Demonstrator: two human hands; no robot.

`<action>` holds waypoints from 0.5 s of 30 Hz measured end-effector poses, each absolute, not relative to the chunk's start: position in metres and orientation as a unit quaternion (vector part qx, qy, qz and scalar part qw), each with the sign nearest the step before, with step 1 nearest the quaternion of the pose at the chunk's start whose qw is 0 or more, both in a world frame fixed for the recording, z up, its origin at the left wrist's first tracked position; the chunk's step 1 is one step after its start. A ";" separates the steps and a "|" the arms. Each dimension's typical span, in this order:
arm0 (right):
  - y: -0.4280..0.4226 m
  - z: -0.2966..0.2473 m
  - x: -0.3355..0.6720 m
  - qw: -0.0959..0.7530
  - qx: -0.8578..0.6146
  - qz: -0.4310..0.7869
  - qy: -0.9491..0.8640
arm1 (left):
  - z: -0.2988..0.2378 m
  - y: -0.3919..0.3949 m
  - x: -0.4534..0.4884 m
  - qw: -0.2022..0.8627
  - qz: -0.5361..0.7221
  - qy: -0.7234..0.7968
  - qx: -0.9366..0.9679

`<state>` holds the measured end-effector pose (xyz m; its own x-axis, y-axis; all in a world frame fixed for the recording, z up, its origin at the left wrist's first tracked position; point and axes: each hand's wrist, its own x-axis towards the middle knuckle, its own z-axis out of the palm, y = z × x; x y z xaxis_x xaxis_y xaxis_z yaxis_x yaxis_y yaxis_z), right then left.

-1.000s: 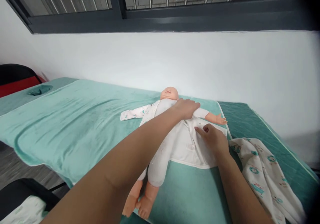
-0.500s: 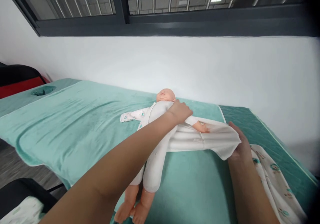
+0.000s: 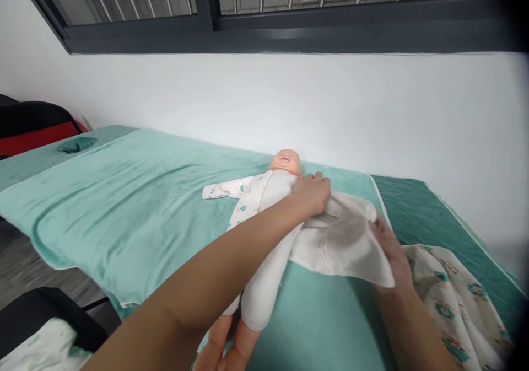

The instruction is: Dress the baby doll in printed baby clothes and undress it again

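Note:
A baby doll [image 3: 285, 162] lies on its back on a teal towel [image 3: 136, 205], head toward the wall, bare feet toward me. It wears a white bodysuit [image 3: 264, 283], and a patterned sleeve lies spread out at its far side. My left hand [image 3: 312, 193] rests on the doll's chest with fingers curled into the fabric. My right hand [image 3: 388, 249] grips the edge of the white garment flap [image 3: 343, 244] and lifts it over the doll's arm, which is hidden beneath it.
A patterned cloth [image 3: 454, 299] lies crumpled at the right on the darker green bed cover [image 3: 417, 205]. A white wall and dark window frame stand behind. A black and red chair [image 3: 37, 125] is at far left, another dark seat at bottom left.
My right hand has lifted the white garment flap off the bed and drawn it up over the doll's arm. My left hand stayed on the chest and now bunches the fabric.

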<state>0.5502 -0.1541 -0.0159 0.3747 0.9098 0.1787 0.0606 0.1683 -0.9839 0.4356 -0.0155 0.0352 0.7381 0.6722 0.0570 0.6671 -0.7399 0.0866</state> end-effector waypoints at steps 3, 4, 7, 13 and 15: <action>-0.155 -0.022 0.528 0.604 -0.456 0.472 -0.452 | 0.040 -0.012 0.425 0.165 0.130 0.241 0.948; -0.155 -0.023 0.523 0.598 -0.430 0.495 -0.460 | 0.043 -0.010 0.420 0.205 0.135 0.191 0.951; -0.157 -0.024 0.517 0.583 -0.363 0.547 -0.479 | 0.048 -0.001 0.402 0.246 0.154 0.166 0.942; -0.157 -0.032 0.524 0.578 -0.334 0.549 -0.502 | 0.048 0.009 0.351 0.098 0.302 0.355 0.879; -0.155 -0.039 0.526 0.595 -0.360 0.510 -0.506 | 0.040 -0.002 0.330 0.088 0.341 0.396 0.848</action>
<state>0.5262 -0.1549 -0.0390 -0.0328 0.9713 0.2355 -0.2426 0.2208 -0.9446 0.3301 -0.0020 0.0398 0.4548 0.7313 0.5083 0.6109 -0.6715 0.4194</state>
